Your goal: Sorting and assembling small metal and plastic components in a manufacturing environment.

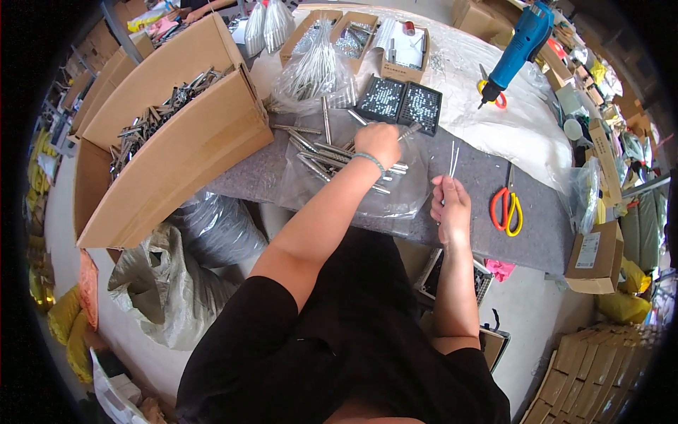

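Note:
My left hand (378, 145) is curled, palm down, over a pile of shiny metal tubes (321, 157) lying on a clear plastic bag (392, 205). Its fingertips are hidden, and tube ends show on both sides of it. To the right, my right hand (452, 205) is closed around thin white sticks (453, 159) that point up and away from me. Beyond my left hand lies an open black case (401, 104) filled with small silvery pieces. Red-and-yellow-handled scissors (506, 210) lie right of my right hand.
A long cardboard box (176, 169) of metal parts stands at left. Behind the tubes are a bag of white sticks (318, 78) and cardboard trays (353, 42) of small parts. A blue electric screwdriver (519, 53) hangs at the right, near white sheeting (522, 134). Sacks (166, 283) stand below the table.

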The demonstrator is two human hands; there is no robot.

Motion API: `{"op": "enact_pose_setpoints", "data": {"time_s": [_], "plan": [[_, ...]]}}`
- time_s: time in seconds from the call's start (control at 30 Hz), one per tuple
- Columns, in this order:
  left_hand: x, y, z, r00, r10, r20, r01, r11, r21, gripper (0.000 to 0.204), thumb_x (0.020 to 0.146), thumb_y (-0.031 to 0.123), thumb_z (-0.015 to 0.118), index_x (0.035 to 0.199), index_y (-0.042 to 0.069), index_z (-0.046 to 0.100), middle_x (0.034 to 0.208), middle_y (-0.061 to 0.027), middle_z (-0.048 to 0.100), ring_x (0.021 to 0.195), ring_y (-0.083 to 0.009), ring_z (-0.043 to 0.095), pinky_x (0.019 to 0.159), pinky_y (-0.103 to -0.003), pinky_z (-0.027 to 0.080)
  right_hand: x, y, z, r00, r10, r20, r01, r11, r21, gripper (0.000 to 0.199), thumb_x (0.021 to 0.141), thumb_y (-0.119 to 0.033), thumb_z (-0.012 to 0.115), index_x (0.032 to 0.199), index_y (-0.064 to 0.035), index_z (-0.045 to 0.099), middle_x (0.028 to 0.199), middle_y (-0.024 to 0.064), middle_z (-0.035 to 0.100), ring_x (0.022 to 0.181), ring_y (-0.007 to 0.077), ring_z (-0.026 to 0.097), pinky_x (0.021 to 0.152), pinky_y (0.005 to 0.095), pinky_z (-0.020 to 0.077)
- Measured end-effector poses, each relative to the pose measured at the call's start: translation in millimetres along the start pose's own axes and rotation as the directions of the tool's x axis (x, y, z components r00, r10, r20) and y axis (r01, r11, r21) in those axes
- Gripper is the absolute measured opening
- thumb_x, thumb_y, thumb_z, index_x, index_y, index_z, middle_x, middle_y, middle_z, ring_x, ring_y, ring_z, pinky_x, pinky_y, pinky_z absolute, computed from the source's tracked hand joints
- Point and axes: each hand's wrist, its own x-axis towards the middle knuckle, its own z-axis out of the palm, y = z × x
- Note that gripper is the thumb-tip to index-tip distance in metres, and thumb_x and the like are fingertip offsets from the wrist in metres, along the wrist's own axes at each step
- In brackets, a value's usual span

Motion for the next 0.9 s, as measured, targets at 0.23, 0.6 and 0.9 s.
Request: {"op": "enact_pose_setpoints", "data": {"time_s": [0.23, 0.6, 0.9], "plan": [[-20, -14, -10, 0.961, 0.162, -0.225, -0.203, 0.964, -0.174, 0.014, 0.077, 0.021, 0.059, 0.078, 0.007, 0.059, 0.082, -0.0129, 0.06, 0.074, -0.0317, 0.058, 0.065, -0.041, 0.046, 4, -12, 7, 0.987, -0.132, 0.091, 0.144, 0.979, -0.145, 0.024, 0.093, -0.027, 0.043, 0.092, -0.0066, 0.055, 0.06, -0.0082, 0.035, 0.046, 0.0008, 0.028, 0.039, 0.0174, 0.0207], [-26, -6, -24, 0.993, -0.082, 0.082, 0.114, 0.825, -0.553, 0.017, 0.079, 0.008, 0.051, 0.094, -0.001, 0.053, 0.086, -0.014, 0.064, 0.075, -0.0256, 0.064, 0.065, -0.036, 0.051, -11, -3, 9, 0.979, -0.192, 0.062, 0.201, 0.955, -0.218, 0.024, 0.092, -0.027, 0.045, 0.096, -0.006, 0.058, 0.062, -0.008, 0.04, 0.05, 0.0005, 0.032, 0.043, 0.0168, 0.0231], [-82, -12, -61, 0.969, 0.1, 0.225, 0.241, -0.572, -0.784, 0.016, 0.084, 0.005, 0.046, 0.098, 0.002, 0.052, 0.074, -0.0048, 0.052, 0.064, -0.0126, 0.049, 0.059, -0.026, 0.042, -39, -9, 36, 0.939, -0.213, 0.269, 0.296, 0.898, -0.324, 0.027, 0.093, -0.026, 0.046, 0.106, -0.0063, 0.059, 0.056, -0.0076, 0.038, 0.051, 0.0028, 0.033, 0.047, 0.0194, 0.0275]]}}
